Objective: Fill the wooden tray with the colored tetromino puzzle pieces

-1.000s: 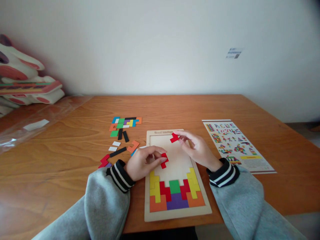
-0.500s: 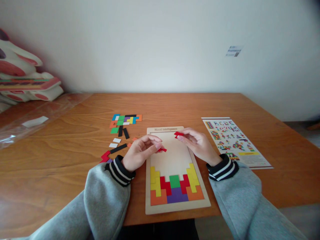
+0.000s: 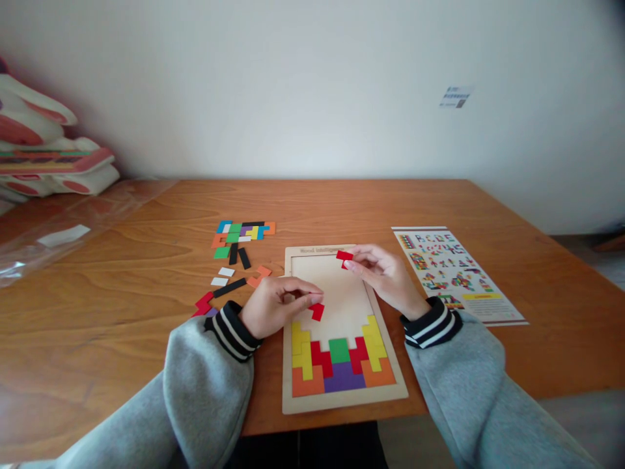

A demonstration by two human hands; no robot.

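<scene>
Below me lies a wooden puzzle board (image 3: 289,293) with a raised rim. Its near end holds flat block pieces: a purple piece (image 3: 344,378), a green square (image 3: 338,350), and orange, yellow and red ones in a mirrored layout. Over the board's left side, my left hand (image 3: 283,303) pinches a red puzzle piece (image 3: 317,311), partly covered by the fingers. Above the far right part of the board, my right hand (image 3: 383,277) grips another red puzzle piece (image 3: 344,256) between thumb and fingers.
Left of the board lie loose pieces, including black strips (image 3: 230,287), white rectangles (image 3: 219,281) and an orange piece (image 3: 259,276). Farther back is a coloured cluster (image 3: 235,229). A printed pattern sheet (image 3: 454,273) lies right. A plastic bag (image 3: 97,215) and a toy keyboard (image 3: 53,159) are far left.
My left hand has moved down and nearer along the board, tilting its red piece into fuller view. My right hand has turned its red piece so more of its face shows.
</scene>
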